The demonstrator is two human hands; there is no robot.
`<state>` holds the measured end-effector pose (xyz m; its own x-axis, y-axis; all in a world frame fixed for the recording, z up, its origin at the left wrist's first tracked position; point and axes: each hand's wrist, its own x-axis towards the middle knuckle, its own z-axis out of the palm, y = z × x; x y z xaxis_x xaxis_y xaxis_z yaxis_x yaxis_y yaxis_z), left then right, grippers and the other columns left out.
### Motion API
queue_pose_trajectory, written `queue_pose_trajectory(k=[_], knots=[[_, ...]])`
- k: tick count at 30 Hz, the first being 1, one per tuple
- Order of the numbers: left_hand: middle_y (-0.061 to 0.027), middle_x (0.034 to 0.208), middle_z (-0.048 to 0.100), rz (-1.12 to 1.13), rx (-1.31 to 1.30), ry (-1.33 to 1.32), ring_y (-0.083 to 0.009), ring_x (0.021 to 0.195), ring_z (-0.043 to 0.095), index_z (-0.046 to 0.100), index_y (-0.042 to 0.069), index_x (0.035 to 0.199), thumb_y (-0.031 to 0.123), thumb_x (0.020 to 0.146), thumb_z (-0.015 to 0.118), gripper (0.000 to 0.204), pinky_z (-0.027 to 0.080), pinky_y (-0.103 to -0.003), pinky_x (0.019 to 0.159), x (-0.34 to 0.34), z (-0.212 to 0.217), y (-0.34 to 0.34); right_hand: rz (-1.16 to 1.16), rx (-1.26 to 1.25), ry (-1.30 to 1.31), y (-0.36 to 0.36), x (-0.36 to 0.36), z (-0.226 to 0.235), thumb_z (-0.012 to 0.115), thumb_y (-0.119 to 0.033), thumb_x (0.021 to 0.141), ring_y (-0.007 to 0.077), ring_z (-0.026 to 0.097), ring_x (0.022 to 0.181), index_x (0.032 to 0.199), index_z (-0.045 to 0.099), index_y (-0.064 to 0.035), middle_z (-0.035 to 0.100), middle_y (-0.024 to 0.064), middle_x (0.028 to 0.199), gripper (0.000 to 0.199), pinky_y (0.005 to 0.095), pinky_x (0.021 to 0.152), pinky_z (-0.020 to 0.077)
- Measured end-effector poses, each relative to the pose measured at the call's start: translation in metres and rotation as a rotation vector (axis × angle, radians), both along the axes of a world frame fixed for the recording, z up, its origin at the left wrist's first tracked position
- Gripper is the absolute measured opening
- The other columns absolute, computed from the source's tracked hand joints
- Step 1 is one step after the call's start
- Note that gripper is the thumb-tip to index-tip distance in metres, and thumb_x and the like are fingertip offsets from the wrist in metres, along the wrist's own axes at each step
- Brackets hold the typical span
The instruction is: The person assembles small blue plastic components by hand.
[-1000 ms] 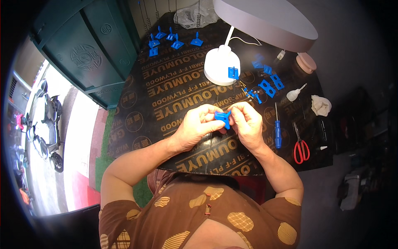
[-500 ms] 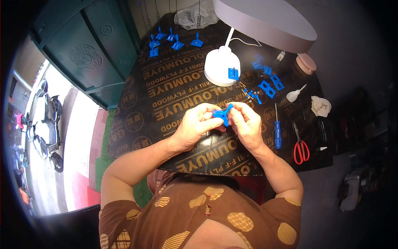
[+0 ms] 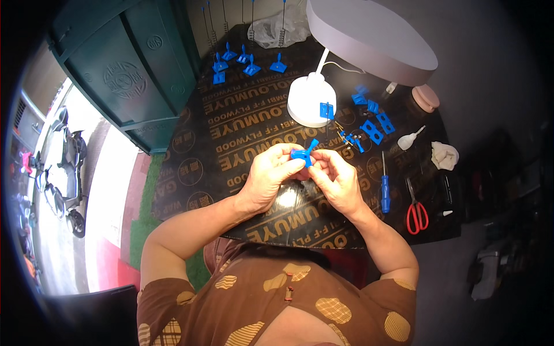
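Note:
Above the near part of the table, a small blue plastic part (image 3: pixel 301 154) with a narrow arm sticking up is between my hands. My left hand (image 3: pixel 266 176) grips its flat body, thumb in front and fingers behind. At the lower right side of the part, the thumb and fingers of my right hand (image 3: pixel 340 180) are pinched against it; the fingertips behind are partly hidden. Just beyond my hands lie a small pile of blue and metal pieces (image 3: pixel 353 140) and two flat blue plates with holes (image 3: pixel 372 132).
A white lamp (image 3: pixel 311 101) with a broad head stands at the back. Several blue pieces with springs and rods (image 3: pixel 251 68) stand far left. To the right lie a blue screwdriver (image 3: pixel 385 193), red-handled scissors (image 3: pixel 416 216), a white nozzle bottle (image 3: pixel 407 140) and a crumpled white cloth (image 3: pixel 445 155).
My right fingers have shifted from the part's narrow arm down to its lower right side. The part has tilted, its arm now standing free. The whole view has shifted slightly.

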<state>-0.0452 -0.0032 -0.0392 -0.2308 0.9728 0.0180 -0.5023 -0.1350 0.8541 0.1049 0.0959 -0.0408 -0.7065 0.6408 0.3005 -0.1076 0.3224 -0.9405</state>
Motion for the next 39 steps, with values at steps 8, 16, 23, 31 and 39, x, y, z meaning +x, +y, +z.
queue_pose_trajectory(k=[8, 16, 23, 31, 39], knots=[[-0.0103, 0.101, 0.062, 0.014, -0.006, -0.019, -0.0150, 0.085, 0.062, 0.053, -0.002, 0.115, 0.013, 0.091, 0.060, 0.029, 0.053, -0.030, 0.079, 0.002, 0.001, 0.000, 0.064, -0.081, 0.039, -0.003, 0.000, 0.001, 0.064, -0.006, 0.089, 0.0058, 0.057, 0.062, 0.112, 0.056, 0.0061, 0.063, 0.0050, 0.084, 0.027, 0.0197, 0.056, 0.0480], [-0.0088, 0.098, 0.062, -0.009, -0.047, 0.016, -0.0123, 0.079, 0.059, 0.054, -0.004, 0.116, 0.014, 0.091, 0.061, 0.031, 0.053, -0.029, 0.074, -0.001, 0.001, 0.001, 0.085, -0.384, -0.005, 0.010, 0.005, 0.005, 0.060, -0.012, 0.091, 0.0032, 0.050, 0.054, 0.107, 0.058, 0.0034, 0.060, 0.0018, 0.078, 0.022, 0.0165, 0.046, 0.0397], [-0.0096, 0.097, 0.063, -0.068, -0.081, 0.056, -0.0134, 0.082, 0.061, 0.058, -0.005, 0.111, 0.013, 0.090, 0.063, 0.028, 0.053, -0.028, 0.073, -0.008, 0.003, 0.001, 0.119, -0.380, 0.018, 0.015, 0.008, 0.005, 0.060, -0.011, 0.091, 0.0036, 0.051, 0.054, 0.106, 0.059, 0.0032, 0.061, 0.0026, 0.077, 0.021, 0.0171, 0.047, 0.0407], [-0.0111, 0.099, 0.064, -0.069, -0.065, 0.193, -0.0150, 0.084, 0.063, 0.059, -0.006, 0.110, 0.009, 0.088, 0.064, 0.027, 0.053, -0.028, 0.073, -0.009, 0.009, 0.001, 0.100, -0.296, 0.011, 0.015, 0.008, 0.005, 0.061, -0.011, 0.090, 0.0024, 0.051, 0.055, 0.106, 0.059, 0.0028, 0.062, 0.0012, 0.077, 0.021, 0.0165, 0.048, 0.0406], [-0.0112, 0.095, 0.065, 0.002, -0.094, 0.192, -0.0148, 0.082, 0.063, 0.060, -0.006, 0.109, 0.008, 0.088, 0.063, 0.025, 0.055, -0.028, 0.071, -0.008, 0.002, 0.002, 0.101, -0.288, -0.009, 0.014, 0.007, 0.005, 0.061, -0.011, 0.091, 0.0014, 0.051, 0.057, 0.111, 0.058, 0.0038, 0.063, 0.0016, 0.081, 0.025, 0.0156, 0.048, 0.0398]])
